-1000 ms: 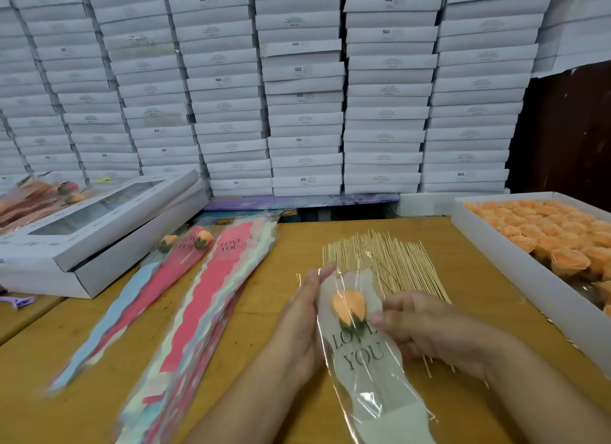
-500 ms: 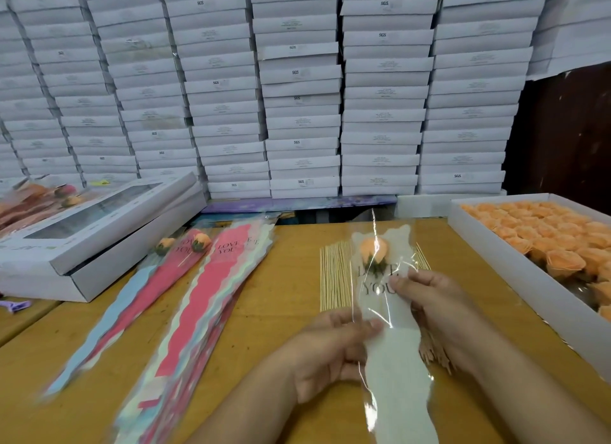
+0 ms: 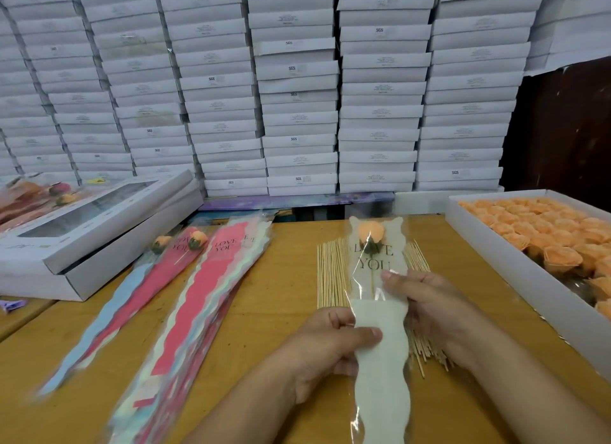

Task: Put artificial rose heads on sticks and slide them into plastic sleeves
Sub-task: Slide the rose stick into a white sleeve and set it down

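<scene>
A clear plastic sleeve [image 3: 380,361] with a white panel and "LOVE YOU" print is held over the table. An orange rose head [image 3: 371,231] on its stick sits inside, near the sleeve's top. My left hand [image 3: 327,344] pinches the sleeve's left edge at mid-length, thumb on the white panel. My right hand [image 3: 426,301] holds the right edge higher up, thumb near the stick. Loose wooden sticks [image 3: 330,271] lie under the sleeve. The white box [image 3: 496,255] of orange rose heads [image 3: 545,232] stands at the right.
A fanned pile of pink and pastel sleeves [image 3: 205,298] lies at the left, with two sleeved roses [image 3: 185,242] beside it. Windowed white boxes [image 3: 86,225] are stacked at far left. A wall of stacked white boxes [image 3: 297,89] closes the back of the table.
The sleeved rose has been pushed away from me and held out straighter. My left hand slid down the sleeve; my right hand shifted to the right edge.
</scene>
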`<state>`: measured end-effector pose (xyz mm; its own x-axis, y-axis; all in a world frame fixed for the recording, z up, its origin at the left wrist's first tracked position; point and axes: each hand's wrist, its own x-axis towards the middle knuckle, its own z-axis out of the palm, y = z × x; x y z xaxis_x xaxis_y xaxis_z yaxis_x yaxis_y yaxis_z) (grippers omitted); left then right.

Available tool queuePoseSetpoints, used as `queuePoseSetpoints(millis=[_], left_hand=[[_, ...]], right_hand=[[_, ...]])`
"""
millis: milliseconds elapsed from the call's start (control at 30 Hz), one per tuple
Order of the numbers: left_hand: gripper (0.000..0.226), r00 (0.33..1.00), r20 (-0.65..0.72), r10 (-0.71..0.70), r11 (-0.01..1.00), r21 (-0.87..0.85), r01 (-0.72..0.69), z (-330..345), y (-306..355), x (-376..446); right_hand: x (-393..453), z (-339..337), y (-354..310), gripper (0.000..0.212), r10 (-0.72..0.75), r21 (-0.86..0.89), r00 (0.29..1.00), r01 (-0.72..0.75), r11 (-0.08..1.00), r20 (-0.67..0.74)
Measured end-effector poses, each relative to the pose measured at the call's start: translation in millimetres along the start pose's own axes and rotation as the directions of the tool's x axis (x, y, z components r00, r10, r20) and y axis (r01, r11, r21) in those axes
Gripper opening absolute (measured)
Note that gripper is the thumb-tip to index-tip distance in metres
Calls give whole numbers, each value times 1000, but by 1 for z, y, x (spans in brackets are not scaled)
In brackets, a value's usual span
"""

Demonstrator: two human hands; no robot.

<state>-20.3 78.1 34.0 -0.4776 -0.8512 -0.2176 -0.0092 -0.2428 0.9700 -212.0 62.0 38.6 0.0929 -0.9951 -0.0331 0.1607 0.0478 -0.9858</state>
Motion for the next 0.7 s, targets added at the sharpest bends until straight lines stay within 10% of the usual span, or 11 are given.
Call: queuePoseSetpoints(millis=[133, 467, 700], left_hand=[[25, 1000, -4, 10, 1000, -2, -10, 0, 0, 0], [17, 989, 131, -68, 998, 3, 68, 0, -2, 0], [20, 1000, 8, -21, 1000, 2, 21, -8, 4, -3]], right_hand=[[-3, 6, 6, 24, 37, -63, 999, -35, 997, 27], [2, -11, -10, 14, -73, 174, 902, 160, 972, -426], [6, -16, -10, 20, -56, 190, 925, 136, 972, -377]])
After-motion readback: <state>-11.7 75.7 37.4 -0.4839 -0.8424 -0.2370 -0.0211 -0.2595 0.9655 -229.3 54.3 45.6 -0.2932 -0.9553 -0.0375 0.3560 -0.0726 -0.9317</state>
